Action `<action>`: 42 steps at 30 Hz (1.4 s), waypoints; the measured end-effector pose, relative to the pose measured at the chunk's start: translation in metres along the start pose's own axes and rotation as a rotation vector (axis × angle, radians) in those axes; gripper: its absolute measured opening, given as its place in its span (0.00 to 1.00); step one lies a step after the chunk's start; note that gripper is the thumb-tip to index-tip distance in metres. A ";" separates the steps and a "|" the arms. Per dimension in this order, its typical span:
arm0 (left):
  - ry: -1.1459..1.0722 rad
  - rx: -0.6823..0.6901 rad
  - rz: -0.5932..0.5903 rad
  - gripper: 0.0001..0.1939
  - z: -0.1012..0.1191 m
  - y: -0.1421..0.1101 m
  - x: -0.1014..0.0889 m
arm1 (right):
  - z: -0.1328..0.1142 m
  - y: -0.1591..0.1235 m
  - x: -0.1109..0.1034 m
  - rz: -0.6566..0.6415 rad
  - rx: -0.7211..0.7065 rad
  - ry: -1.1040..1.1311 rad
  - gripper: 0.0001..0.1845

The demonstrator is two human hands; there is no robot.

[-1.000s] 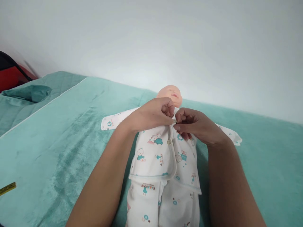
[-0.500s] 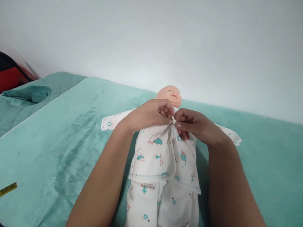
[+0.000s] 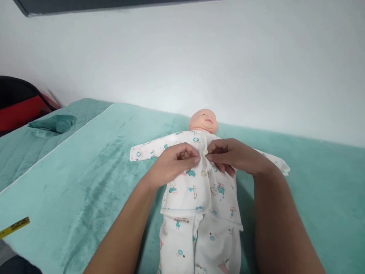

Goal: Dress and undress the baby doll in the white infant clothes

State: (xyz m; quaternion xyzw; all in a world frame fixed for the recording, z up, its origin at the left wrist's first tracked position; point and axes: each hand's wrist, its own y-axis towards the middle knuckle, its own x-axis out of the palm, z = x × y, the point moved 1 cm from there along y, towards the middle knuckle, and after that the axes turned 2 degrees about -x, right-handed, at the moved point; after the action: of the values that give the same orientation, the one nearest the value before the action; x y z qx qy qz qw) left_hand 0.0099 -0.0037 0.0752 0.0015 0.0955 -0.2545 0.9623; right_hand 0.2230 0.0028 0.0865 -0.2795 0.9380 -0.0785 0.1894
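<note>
A baby doll (image 3: 203,121) lies on its back, its arms spread, dressed in a white printed baby shirt (image 3: 196,194) and matching trousers (image 3: 178,243). At the chest, my left hand (image 3: 177,161) is closed in a pinch on the shirt front, just left of the button strip. My right hand (image 3: 235,155) pinches the shirt's front edge beside the upper button (image 3: 205,152), which shows between both hands. A lower button (image 3: 203,173) sits below on the strip. My curled fingers hide parts of the cloth.
The doll lies on a green plush cover (image 3: 94,171) against a white wall (image 3: 171,57). A red and black bag-like item (image 3: 23,110) stands at far left, near a hollow (image 3: 54,123) in the cover. A yellow strip (image 3: 14,227) lies at the left edge.
My left hand has moved down and left, off the upper button, which now shows flatter on the shirt. My right hand stays beside it. The view has tilted up slightly.
</note>
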 end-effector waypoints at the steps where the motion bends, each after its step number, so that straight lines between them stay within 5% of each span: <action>1: 0.014 -0.004 -0.018 0.08 -0.001 -0.004 0.000 | -0.002 -0.001 0.001 -0.016 0.019 -0.027 0.14; 7: 0.201 0.084 -0.083 0.09 0.008 -0.012 -0.001 | -0.018 -0.014 0.016 -0.030 0.124 -0.193 0.11; 16: 0.298 0.164 -0.151 0.02 0.005 -0.019 0.001 | -0.019 -0.047 0.065 0.277 0.080 -0.636 0.06; 26: -0.164 0.019 -0.259 0.07 0.002 -0.017 -0.008 | -0.029 -0.029 0.098 0.497 0.261 -0.932 0.08; 31: -0.249 -0.005 -0.207 0.06 0.001 -0.017 -0.005 | -0.027 -0.032 0.085 0.512 0.176 -0.759 0.15; 37: -0.192 -0.017 -0.227 0.05 0.001 -0.015 -0.001 | -0.011 -0.043 0.052 0.377 0.030 -0.007 0.20; 42: -0.201 -0.020 -0.256 0.06 0.000 -0.014 0.000 | -0.004 -0.036 0.058 0.203 -0.024 0.220 0.22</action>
State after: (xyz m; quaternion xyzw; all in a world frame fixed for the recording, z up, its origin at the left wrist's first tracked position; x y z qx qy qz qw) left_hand 0.0031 -0.0157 0.0754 -0.0456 0.0005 -0.3731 0.9267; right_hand 0.1947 -0.0589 0.0809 -0.1753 0.9774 -0.0780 0.0893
